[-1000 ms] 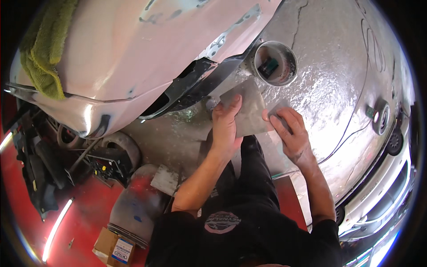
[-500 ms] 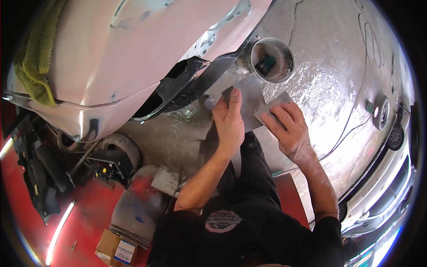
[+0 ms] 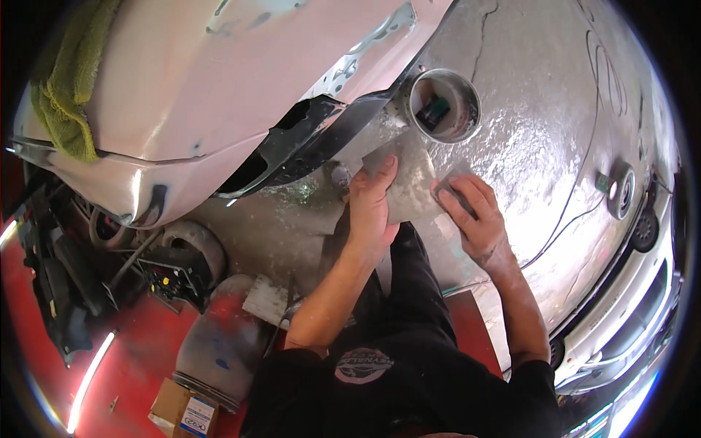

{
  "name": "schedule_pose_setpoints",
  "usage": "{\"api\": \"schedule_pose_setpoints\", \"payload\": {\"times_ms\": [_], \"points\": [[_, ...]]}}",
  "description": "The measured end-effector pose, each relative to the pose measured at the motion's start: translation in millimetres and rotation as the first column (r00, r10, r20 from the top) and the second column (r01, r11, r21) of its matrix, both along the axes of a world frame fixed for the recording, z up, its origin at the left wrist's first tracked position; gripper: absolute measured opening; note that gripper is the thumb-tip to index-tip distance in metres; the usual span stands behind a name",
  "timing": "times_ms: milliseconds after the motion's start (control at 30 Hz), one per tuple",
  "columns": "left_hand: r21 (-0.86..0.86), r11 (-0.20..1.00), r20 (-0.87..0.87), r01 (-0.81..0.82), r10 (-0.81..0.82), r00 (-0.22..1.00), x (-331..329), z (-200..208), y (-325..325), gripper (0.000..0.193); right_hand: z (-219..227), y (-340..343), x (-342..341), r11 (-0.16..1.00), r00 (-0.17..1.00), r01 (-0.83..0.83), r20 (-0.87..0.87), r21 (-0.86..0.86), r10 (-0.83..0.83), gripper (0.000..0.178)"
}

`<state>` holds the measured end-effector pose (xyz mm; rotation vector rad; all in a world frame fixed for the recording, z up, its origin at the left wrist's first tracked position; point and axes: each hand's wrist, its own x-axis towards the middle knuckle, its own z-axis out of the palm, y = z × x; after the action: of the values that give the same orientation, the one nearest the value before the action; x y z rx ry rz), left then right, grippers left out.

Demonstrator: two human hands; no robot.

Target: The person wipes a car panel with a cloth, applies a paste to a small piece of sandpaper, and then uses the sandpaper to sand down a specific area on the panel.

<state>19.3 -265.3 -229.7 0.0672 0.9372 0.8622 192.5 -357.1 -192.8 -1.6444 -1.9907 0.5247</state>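
My left hand (image 3: pixel 371 208) is closed on a grey sheet of sandpaper (image 3: pixel 412 179), with the thumb lying on top near one darker corner. Beside it, my right hand (image 3: pixel 478 219) pinches a smaller grey piece of sandpaper (image 3: pixel 454 196), its edge close to the larger sheet; whether the two touch I cannot tell. Just beyond the hands a round bucket (image 3: pixel 475 109) stands on the wet floor, with a dark green block (image 3: pixel 434 113) inside. At the upper left is a car body (image 3: pixel 219 95) with a dull pinkish surface and a dark gap along its lower edge.
A yellow-green towel (image 3: pixel 69 102) hangs over the car body. Car parts, a tire (image 3: pixel 201 244) and a cardboard box (image 3: pixel 171 407) lie at lower left on red flooring. A cable (image 3: pixel 562 230) crosses the concrete at right, near a wheel-like disc (image 3: pixel 622 191) and a white car (image 3: pixel 613 321).
My right hand has turned its sandpaper piece, which now shows narrower. The larger sheet has tilted and looks lighter. The view has shifted slightly.
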Motion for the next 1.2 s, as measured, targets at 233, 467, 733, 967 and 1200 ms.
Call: {"api": "schedule_pose_setpoints", "payload": {"times_ms": [233, 467, 733, 967, 1200], "points": [[0.353, 0.922, -0.312, 0.157, -0.042, 0.949, -7, 3, 4, 0.025, 10, 10, 7, 0.994, 0.991, 0.101, 0.087, -0.044, -0.097, 0.043], [0.326, 0.931, -0.405, 0.166, -0.021, 0.914, -6, -2, 6, 0.030, 7, 9, -16, 0.999, 0.992, 0.023, 0.121, -0.026, -0.020, 0.042], [0.440, 0.894, -0.321, 0.083, 0.070, 0.944, -6, 10, 30, 0.033, 14, -2, 0, 0.992, 0.988, 0.103, -0.105, -0.070, -0.110, 0.046], [-0.024, 0.995, 0.102, 0.092, -0.089, 0.991, -3, 1, 19, 0.027, 13, 14, -6, 0.998, 0.998, 0.057, 0.011, 0.019, -0.057, 0.045], [0.293, 0.955, -0.075, 0.054, -0.033, 0.997, -12, 14, 36, 0.026, 18, 7, 12, 0.991, 0.967, 0.125, 0.219, 0.052, -0.133, 0.044]]}}
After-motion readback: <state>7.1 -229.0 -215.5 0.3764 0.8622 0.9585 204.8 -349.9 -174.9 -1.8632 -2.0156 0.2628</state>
